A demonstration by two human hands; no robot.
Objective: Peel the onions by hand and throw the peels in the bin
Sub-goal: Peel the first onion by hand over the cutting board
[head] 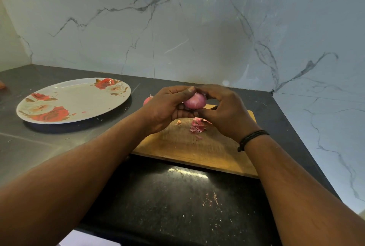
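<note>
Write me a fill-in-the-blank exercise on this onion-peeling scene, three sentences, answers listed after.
1. Both the left hand and the right hand hold one ____ in their grip.
2. The loose peels lie on the wooden ____.
3. The plate left of the board is decorated with red ____.

Missing words: onion; cutting board; roses
</note>
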